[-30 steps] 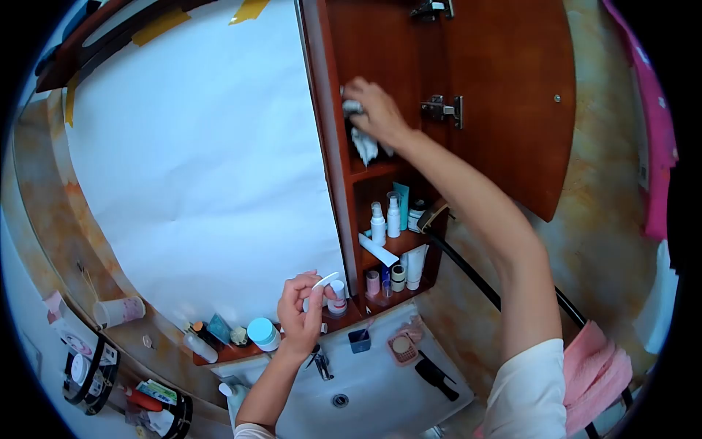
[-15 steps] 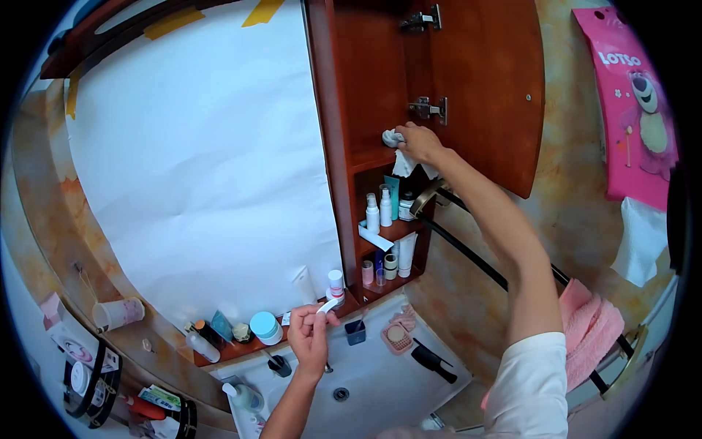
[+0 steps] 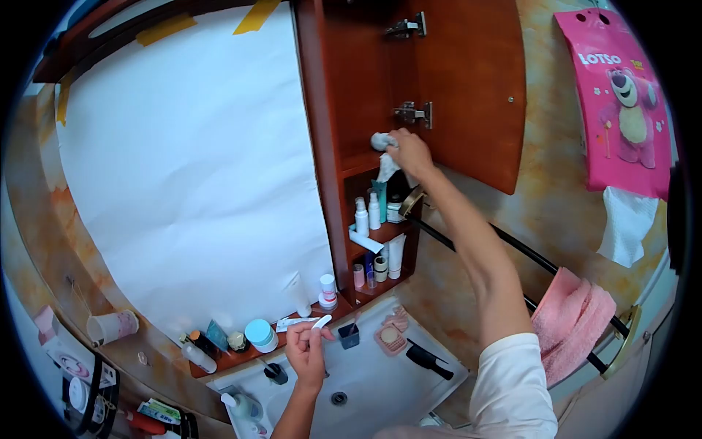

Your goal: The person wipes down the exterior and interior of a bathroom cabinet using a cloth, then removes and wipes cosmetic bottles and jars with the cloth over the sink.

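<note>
My right hand (image 3: 410,152) is closed on a crumpled white cloth or tissue (image 3: 387,167) at the lower front of the open wooden cabinet (image 3: 358,80). Beside its fingertips, a rounded white bundle (image 3: 381,141) shows at the same compartment. Over the sink's back edge, my left hand (image 3: 306,348) pinches a small white object (image 3: 322,321) between thumb and fingers; I cannot make out what it is. White pump bottles (image 3: 362,217) and a teal tube (image 3: 381,197) stand on the shelf below my right hand.
The cabinet door (image 3: 475,88) stands open on the right. Black towel bars (image 3: 435,233) hold a pink towel (image 3: 572,322). A sink (image 3: 365,384) holds a black comb or brush (image 3: 428,360). Jars, including a blue-lidded one (image 3: 261,335), line the ledge.
My right hand has come down from inside the upper compartment to its lower front with the white cloth. My left hand has lowered, still pinching the white object. The view has shifted to the right.
</note>
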Action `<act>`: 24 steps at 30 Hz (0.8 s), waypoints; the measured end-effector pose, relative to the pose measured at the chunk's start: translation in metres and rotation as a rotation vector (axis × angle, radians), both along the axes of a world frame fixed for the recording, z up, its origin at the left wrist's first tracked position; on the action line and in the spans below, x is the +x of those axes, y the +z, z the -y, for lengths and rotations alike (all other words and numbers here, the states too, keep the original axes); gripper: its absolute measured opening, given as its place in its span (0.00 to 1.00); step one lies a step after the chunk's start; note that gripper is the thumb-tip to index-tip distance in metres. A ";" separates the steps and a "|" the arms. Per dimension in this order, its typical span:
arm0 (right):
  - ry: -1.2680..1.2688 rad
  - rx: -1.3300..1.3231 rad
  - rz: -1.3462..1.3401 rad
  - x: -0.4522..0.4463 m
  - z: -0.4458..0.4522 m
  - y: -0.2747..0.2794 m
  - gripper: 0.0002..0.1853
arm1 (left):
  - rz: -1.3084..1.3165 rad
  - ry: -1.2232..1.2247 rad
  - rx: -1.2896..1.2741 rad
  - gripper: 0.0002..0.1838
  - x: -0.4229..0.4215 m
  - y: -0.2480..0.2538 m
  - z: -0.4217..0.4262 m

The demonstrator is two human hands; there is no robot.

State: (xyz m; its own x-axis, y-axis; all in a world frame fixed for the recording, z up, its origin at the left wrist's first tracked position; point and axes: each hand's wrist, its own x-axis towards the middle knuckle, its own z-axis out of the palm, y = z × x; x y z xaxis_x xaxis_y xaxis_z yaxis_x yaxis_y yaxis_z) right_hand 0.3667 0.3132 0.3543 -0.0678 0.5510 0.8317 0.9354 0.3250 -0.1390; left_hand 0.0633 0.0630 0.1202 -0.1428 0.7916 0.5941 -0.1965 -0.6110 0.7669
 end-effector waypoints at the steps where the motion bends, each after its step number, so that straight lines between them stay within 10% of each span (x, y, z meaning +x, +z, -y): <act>1: -0.065 -0.097 0.025 0.000 0.002 0.007 0.18 | 0.018 0.016 -0.003 0.04 -0.007 -0.002 0.002; 14: 0.452 0.488 -0.522 -0.089 0.073 -0.053 0.22 | 0.014 -0.079 0.046 0.07 0.008 0.007 -0.005; 17: 0.925 0.292 -1.373 -0.072 0.074 -0.067 0.14 | -0.012 -0.002 0.093 0.10 -0.001 0.045 -0.021; 24: 1.168 -0.095 -1.595 -0.041 0.106 -0.111 0.15 | 0.012 -0.117 0.069 0.07 0.016 0.101 -0.082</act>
